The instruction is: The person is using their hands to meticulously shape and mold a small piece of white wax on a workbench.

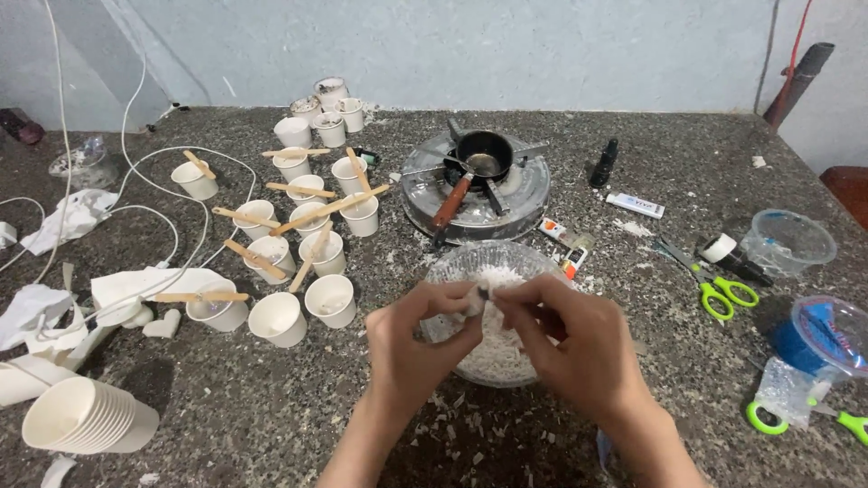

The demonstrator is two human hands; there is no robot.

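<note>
The near edge of the desk (pixel 226 425) by the wrists has open room, with only small white chips on it. The left hand (pixel 418 339) and the right hand (pixel 570 339) meet, fingers pressed together, pinching a small white lump (pixel 476 298) between them. Right under the hands sits a clear bowl (pixel 452 267) full of white flakes. Left of the hands stand many white paper cups (pixel 331 298) with wooden sticks. Past the hands is a small black pan (pixel 484 155). Far right of the right hand lie green scissors (pixel 723 294) and a flat white box (pixel 635 205).
</note>
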